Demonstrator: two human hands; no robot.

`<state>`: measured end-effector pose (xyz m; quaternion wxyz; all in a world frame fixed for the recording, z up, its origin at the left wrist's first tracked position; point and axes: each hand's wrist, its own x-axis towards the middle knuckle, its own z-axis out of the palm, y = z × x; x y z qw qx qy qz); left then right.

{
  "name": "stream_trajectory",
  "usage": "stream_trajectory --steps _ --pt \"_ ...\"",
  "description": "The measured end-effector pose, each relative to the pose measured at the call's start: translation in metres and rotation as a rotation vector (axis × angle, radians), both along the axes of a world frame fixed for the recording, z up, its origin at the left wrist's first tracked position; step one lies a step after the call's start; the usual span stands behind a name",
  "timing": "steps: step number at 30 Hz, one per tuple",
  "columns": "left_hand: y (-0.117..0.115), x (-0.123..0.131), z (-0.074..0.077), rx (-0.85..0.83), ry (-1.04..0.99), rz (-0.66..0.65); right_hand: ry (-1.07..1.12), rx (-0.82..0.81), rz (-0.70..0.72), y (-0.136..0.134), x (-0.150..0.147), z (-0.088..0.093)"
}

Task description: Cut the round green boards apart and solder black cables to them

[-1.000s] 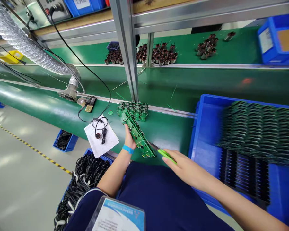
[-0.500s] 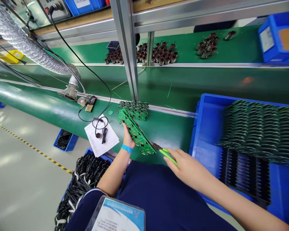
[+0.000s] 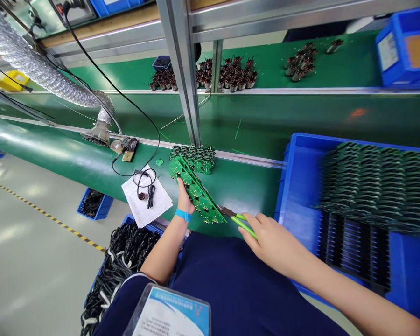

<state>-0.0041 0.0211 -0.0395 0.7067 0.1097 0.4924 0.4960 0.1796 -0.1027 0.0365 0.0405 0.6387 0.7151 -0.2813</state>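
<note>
My left hand (image 3: 185,199), with a blue band at the wrist, grips green circuit board panels (image 3: 199,198) held tilted above the bench. Its thumb lies on the near face; the other fingers are hidden behind. My right hand (image 3: 261,231) is closed around the green handles of cutting pliers (image 3: 236,219). The dark jaws of the pliers are at the lower right edge of the panels; whether they bite on the board I cannot tell. Just behind the panels, a stack of round green circuit boards (image 3: 199,158) stands on the bench.
At right a blue bin (image 3: 283,186) holds stacked boards (image 3: 374,182) and a black rack (image 3: 353,247). Left are papers (image 3: 129,186) with a cabled part, a soldering stand (image 3: 129,151) and an exhaust hose (image 3: 49,60). A metal post (image 3: 185,74) rises behind. Black cables (image 3: 122,256) fill a bin below.
The view has shifted slightly. Both hands keep their grips, and the panels and pliers stay in almost the same position relative to each other.
</note>
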Motion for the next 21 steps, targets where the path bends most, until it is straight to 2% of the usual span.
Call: stream_trajectory --steps 3,5,9,12,14,16,18,20,21 --pt "0.002 -0.003 -0.003 0.0 0.033 0.018 0.057 -0.048 -0.017 0.004 0.002 -0.003" --pt "0.002 -0.004 -0.006 -0.032 0.011 -0.02 0.219 -0.149 -0.033 0.007 0.006 -0.006" --pt "-0.005 -0.001 -0.013 -0.117 -0.179 -0.17 0.622 -0.409 -0.096 0.008 0.012 -0.006" --pt "-0.014 0.005 -0.019 -0.134 -0.345 -0.232 0.767 -0.524 -0.099 0.01 0.016 0.0" --pt "-0.017 0.007 -0.023 -0.149 -0.384 -0.237 0.847 -0.603 -0.113 0.02 0.022 0.001" --pt "-0.019 0.006 -0.025 -0.155 -0.385 -0.223 0.945 -0.592 -0.263 0.039 0.031 -0.002" --pt "-0.019 0.005 -0.026 -0.148 -0.368 -0.198 0.979 -0.474 -0.481 0.062 0.04 -0.01" --pt "-0.017 0.003 -0.025 -0.142 -0.336 -0.158 0.897 -0.359 -0.628 0.077 0.043 -0.018" --pt "-0.016 0.003 -0.023 -0.146 -0.313 -0.137 0.847 -0.329 -0.657 0.079 0.041 -0.021"
